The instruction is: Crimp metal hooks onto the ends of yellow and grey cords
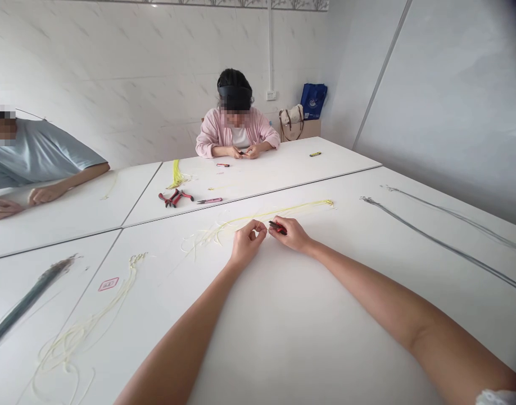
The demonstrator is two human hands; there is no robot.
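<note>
My left hand [248,243] sits at the middle of the white table [308,320], its fingertips pinched on a thin strand of the pale yellow cord [264,214]. That cord bundle runs from a gold-coloured end at the right to loose, splayed strands at the left. My right hand [289,234] lies close beside the left, holding small red-and-black snips [277,226]. The snips' blades are partly hidden by my fingers.
Grey cords [443,242] lie at the right and a dark bundle [30,301] at the left. Pale cords [85,329] trail at the lower left. Red-handled pliers [176,197] lie ahead. Co-workers sit at the far side [236,121] and left [39,154].
</note>
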